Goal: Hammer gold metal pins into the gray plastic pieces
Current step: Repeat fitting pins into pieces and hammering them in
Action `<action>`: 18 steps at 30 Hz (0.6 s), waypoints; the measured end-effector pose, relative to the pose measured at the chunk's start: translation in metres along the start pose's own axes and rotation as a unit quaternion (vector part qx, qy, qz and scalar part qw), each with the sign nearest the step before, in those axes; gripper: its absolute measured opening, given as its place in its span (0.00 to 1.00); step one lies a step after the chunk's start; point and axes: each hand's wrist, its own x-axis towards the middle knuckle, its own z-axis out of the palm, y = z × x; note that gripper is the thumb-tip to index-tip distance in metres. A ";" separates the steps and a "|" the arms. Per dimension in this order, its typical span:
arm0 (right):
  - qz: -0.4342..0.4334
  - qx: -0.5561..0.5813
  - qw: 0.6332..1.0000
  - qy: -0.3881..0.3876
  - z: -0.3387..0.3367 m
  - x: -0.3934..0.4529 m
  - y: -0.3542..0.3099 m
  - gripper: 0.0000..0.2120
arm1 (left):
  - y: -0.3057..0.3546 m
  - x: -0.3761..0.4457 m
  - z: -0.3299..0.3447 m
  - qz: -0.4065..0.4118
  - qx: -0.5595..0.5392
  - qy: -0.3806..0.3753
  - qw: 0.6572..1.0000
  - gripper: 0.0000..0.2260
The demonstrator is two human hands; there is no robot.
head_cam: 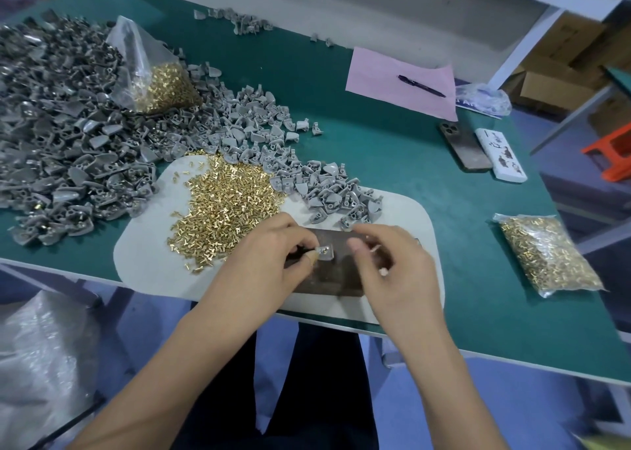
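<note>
The green table (392, 162) is the biggest thing here, and a white mat (150, 258) lies on its near edge. On the left is a huge heap of gray plastic pieces (78, 149), far too many to count. It spills onto the mat. Beside it on the mat is one loose pile of gold pins (225, 203), also too many to count. There are two bags of pins: an open one (160, 84) on the gray heap, and a shut one (546, 255) far to the right. A pink paper (403, 80) with one pen (421, 86) lies at the back, and one phone (464, 149) sits next to one white box (502, 156).

A dark block (327, 275) sits on the mat near the person. On it is one small gray piece (325, 253) with a gold pin showing in it. The left hand (263, 261) pinches this piece at its left side with curled fingers. The right hand (392, 261) is just to the right of the piece, not touching it. Its fingers are bent round something thin and pale, but it is too blurry to name. I see no hammer head. The piece lies between the two hands, and the left hand is the nearer one. I think the pin is set in and needs a hit next
</note>
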 end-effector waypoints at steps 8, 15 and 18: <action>0.213 -0.214 0.950 -0.079 -0.027 -0.027 0.047 0.13 | -0.002 0.002 0.002 0.003 0.016 -0.005 1.000 0.02; 0.134 -0.036 0.990 -0.009 -0.040 -0.011 0.036 0.13 | -0.002 0.004 -0.002 0.015 0.055 -0.013 0.998 0.03; 0.057 0.003 0.997 -0.057 -0.035 -0.015 0.021 0.12 | -0.002 0.005 -0.003 0.021 0.067 -0.022 0.997 0.03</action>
